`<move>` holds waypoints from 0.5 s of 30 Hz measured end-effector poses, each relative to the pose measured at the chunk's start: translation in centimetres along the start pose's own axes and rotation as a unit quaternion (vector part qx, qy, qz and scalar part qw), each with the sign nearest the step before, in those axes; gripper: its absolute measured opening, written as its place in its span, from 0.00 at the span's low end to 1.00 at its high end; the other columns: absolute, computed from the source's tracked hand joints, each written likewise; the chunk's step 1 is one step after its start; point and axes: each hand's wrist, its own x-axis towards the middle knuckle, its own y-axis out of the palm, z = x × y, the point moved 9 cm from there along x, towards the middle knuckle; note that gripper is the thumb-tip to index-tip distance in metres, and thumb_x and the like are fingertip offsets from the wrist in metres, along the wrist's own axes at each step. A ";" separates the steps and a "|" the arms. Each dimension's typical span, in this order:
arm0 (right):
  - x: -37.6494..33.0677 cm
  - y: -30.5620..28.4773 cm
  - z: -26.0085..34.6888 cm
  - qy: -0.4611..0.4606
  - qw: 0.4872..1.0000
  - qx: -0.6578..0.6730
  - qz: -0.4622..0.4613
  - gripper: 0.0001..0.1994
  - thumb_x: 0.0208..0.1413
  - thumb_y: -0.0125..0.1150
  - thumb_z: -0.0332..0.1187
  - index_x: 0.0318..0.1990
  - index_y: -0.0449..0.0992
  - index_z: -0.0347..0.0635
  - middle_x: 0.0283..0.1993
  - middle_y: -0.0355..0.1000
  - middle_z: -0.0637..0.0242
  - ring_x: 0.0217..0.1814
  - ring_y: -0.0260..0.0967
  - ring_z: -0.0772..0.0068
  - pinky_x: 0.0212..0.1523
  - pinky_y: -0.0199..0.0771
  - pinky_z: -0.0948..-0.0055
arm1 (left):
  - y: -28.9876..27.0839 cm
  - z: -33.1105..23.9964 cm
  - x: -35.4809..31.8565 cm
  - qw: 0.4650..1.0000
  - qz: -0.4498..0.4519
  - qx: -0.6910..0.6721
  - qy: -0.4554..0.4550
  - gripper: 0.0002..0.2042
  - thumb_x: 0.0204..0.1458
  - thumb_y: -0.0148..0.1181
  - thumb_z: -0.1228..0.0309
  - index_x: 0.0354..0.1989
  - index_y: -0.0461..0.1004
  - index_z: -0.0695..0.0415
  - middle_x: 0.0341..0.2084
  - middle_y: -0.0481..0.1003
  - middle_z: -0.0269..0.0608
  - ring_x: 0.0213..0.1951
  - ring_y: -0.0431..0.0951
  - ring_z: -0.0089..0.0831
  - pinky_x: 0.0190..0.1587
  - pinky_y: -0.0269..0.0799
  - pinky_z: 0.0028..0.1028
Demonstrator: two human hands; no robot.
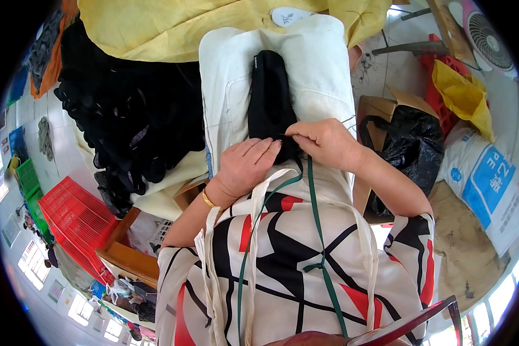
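A black cloth shoe [269, 86], long and soft with a dark opening along its top, lies over white cloth [320, 69] on my lap. My left hand [249, 164] holds its near end, fingers together and pressed onto the fabric. At the same end, my right hand [327, 143] closes in a pinch. A thin sliver sticks out at its fingertips, too small to name. Dark green cords [314, 207] hang down my front from near the hands.
Left of my lap is a big heap of black pieces [138, 98]. Yellow cloth [161, 29] spreads beyond my knees. A cardboard box [375, 109] with a black plastic bag [412, 144] stands to the right, near a white-and-blue sack [487, 184]. Red crates [75, 213] sit at the left.
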 end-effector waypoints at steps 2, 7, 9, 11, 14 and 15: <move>0.1 0.0 0.0 -0.001 1.000 -0.004 0.000 0.09 0.57 0.59 0.27 0.44 0.80 0.40 0.31 0.78 0.55 0.30 0.77 0.54 0.34 0.77 0.66 | 0.0 0.1 0.0 1.000 0.002 -0.002 -0.004 0.13 0.45 0.63 0.71 0.42 0.80 0.55 0.36 0.80 0.36 0.35 0.81 0.30 0.34 0.76 0.26; 0.3 0.1 -0.1 0.015 1.000 -0.005 0.014 0.08 0.57 0.57 0.31 0.42 0.80 0.44 0.31 0.78 0.54 0.33 0.76 0.47 0.37 0.77 0.56 | 0.1 0.4 -0.1 1.000 0.005 -0.012 -0.014 0.13 0.45 0.62 0.71 0.42 0.80 0.55 0.36 0.80 0.35 0.36 0.81 0.29 0.34 0.76 0.25; 0.5 0.1 0.1 0.000 0.999 -0.028 0.016 0.08 0.57 0.57 0.32 0.42 0.80 0.45 0.31 0.78 0.54 0.33 0.76 0.47 0.37 0.77 0.56 | 0.0 0.4 0.0 1.000 0.005 -0.012 -0.017 0.13 0.46 0.62 0.71 0.42 0.80 0.55 0.36 0.81 0.35 0.36 0.82 0.29 0.33 0.76 0.25; 0.8 0.1 0.4 -0.011 0.999 -0.047 0.024 0.07 0.58 0.57 0.32 0.41 0.79 0.45 0.30 0.77 0.54 0.33 0.76 0.47 0.36 0.77 0.55 | 0.1 0.4 -0.1 1.000 0.004 -0.014 -0.022 0.13 0.46 0.62 0.71 0.42 0.80 0.54 0.36 0.81 0.35 0.36 0.82 0.28 0.33 0.75 0.25; 1.6 0.2 0.6 -0.019 0.998 -0.049 0.035 0.06 0.58 0.57 0.32 0.40 0.79 0.45 0.30 0.77 0.54 0.33 0.75 0.46 0.36 0.76 0.54 | 0.2 0.6 -0.4 0.999 0.000 -0.023 -0.031 0.13 0.46 0.61 0.72 0.42 0.80 0.54 0.36 0.81 0.35 0.36 0.82 0.28 0.33 0.75 0.25; 1.7 0.4 0.4 -0.018 0.998 -0.039 0.036 0.06 0.58 0.58 0.32 0.39 0.79 0.45 0.30 0.77 0.54 0.33 0.75 0.46 0.35 0.75 0.54 | 0.3 0.6 -0.6 0.999 -0.004 -0.026 -0.034 0.13 0.46 0.61 0.72 0.42 0.80 0.54 0.36 0.81 0.35 0.36 0.82 0.29 0.33 0.76 0.26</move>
